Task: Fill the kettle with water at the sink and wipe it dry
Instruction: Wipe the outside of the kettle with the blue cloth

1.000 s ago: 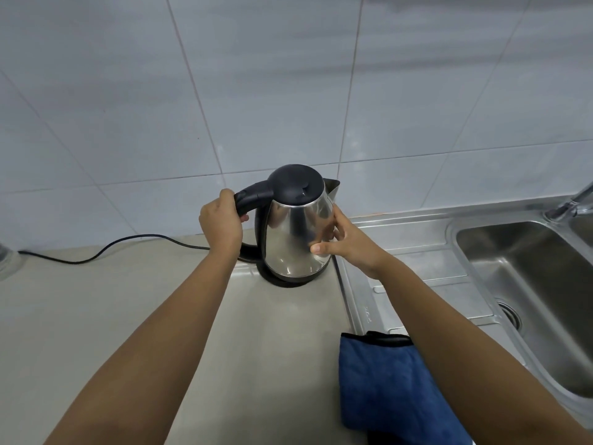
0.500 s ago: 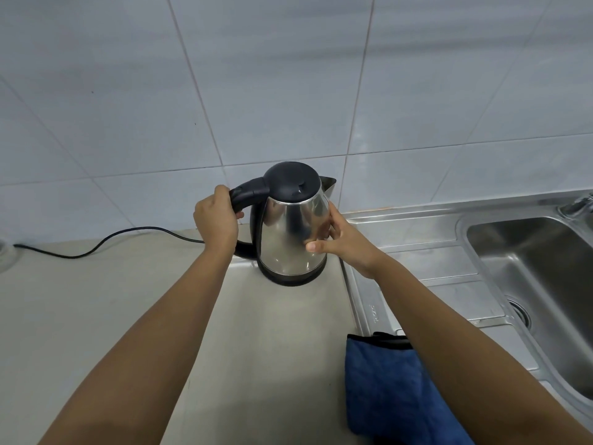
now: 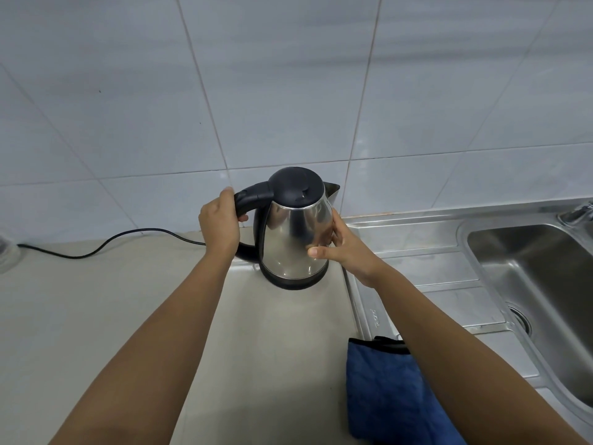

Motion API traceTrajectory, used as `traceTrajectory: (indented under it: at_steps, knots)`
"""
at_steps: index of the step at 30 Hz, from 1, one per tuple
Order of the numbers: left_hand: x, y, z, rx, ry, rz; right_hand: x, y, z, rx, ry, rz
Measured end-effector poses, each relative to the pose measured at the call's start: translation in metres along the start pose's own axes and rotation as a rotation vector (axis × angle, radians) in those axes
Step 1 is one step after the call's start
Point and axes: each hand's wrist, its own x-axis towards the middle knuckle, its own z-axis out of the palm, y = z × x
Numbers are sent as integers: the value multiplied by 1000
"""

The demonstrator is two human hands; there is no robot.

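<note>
Both hands on the kettle at the counter's edge

While I watched through the head camera, the left hand [image 3: 221, 224] was wrapped tight around the black handle [image 3: 253, 195] of the kettle [image 3: 293, 242], fingers curled closed on it. The right hand [image 3: 345, 248] lay spread against the steel side, palm and fingers pressed flat to the metal, thumb pointing left across the front; it steadied the body rather than closing around it. The kettle stood upright on the pale counter [image 3: 112, 316], its black lid [image 3: 296, 187] shut and spout [image 3: 332, 191] turned toward the tiled wall [image 3: 256, 91]. I could not tell whether it sat on a separate base. A black cord [image 3: 106, 244] ran off to the left behind it. Just right of the kettle began the steel drainboard [image 3: 433, 268], stamped with small lettering [image 3: 373, 317] I could not read. A blue cloth [image 3: 385, 396] lay near me, partly under the right forearm. The sink [image 3: 545, 284] sat well to the right, with part of the tap [image 3: 577, 213] at the frame's edge.
</note>
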Motion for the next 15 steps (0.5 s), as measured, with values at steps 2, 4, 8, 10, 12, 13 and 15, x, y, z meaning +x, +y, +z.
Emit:
traceTrajectory:
  at_steps: [2, 4, 8, 10, 12, 13, 15]
  knots:
    - [2, -1, -1, 6, -15, 17, -1, 0, 2, 8, 7, 10]
    - [3, 0, -1, 23, -36, 29, -1, -1, 4, 15, 26, 10]
    - [10, 2, -3, 51, -83, 32, -5, 4, 13, 49, 82, 25]
    - [12, 2, -4, 64, -99, 37, -6, 7, 16, 64, 105, 12]
    - [13, 1, -4, 78, -102, 45, -7, 9, 18, 84, 133, 13]
    - [12, 0, -4, 91, -104, 46, -7, 11, 18, 92, 148, 19]
    - [11, -1, -3, 107, -85, 54, -8, 10, 18, 96, 159, 24]
